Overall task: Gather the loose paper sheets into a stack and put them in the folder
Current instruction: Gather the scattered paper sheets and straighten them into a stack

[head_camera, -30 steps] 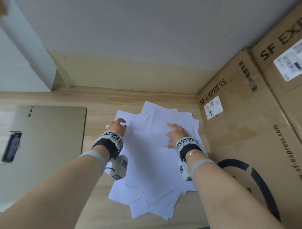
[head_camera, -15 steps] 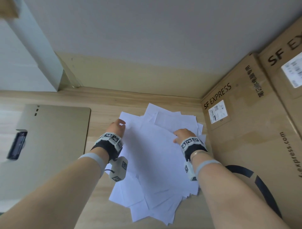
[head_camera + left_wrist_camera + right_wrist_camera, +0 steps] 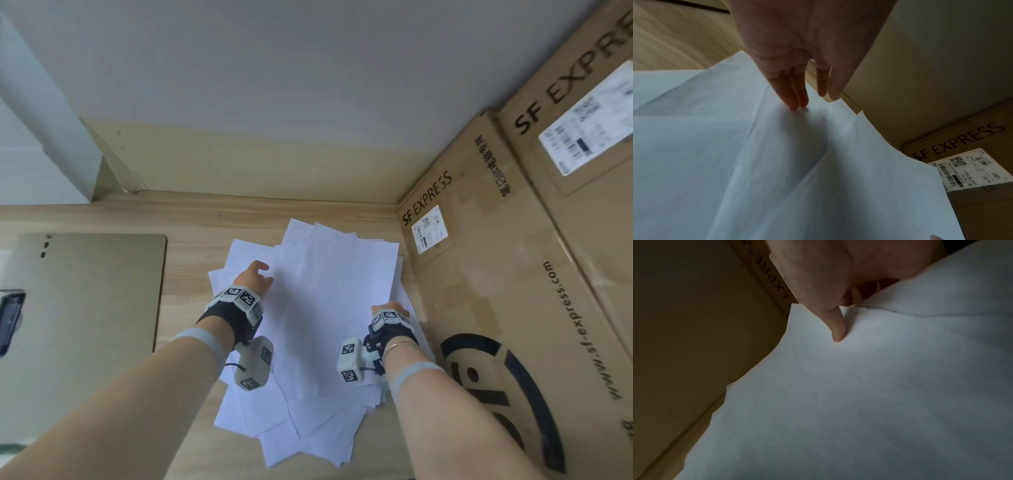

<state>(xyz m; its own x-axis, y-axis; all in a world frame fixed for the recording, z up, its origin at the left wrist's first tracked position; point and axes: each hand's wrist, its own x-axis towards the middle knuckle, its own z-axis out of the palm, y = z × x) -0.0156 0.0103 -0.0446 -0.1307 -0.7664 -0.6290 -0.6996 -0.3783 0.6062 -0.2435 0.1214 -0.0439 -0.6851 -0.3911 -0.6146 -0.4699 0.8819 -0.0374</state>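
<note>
A loose pile of white paper sheets (image 3: 325, 308) lies fanned out on the wooden table. My left hand (image 3: 258, 272) sits on the pile's left side. In the left wrist view its straight fingers (image 3: 795, 100) touch the top sheets (image 3: 777, 162). My right hand (image 3: 390, 308) is at the pile's right edge, next to the boxes. Seen from the right wrist, its thumb (image 3: 838, 334) presses on top of the sheets (image 3: 859, 394), and the other fingers go under their edge, pinching them. The tan folder (image 3: 89, 291) lies flat at the left, apart from the pile.
Large SF Express cardboard boxes (image 3: 513, 291) stand tight against the pile's right side. A wall runs along the table's far edge. A black clip (image 3: 10, 322) sits at the folder's left edge. Bare wooden tabletop (image 3: 185, 274) separates folder and pile.
My right hand has slid from the top of the pile back toward me to its right edge and taken hold there. The top sheets have shifted. The left hand has barely moved.
</note>
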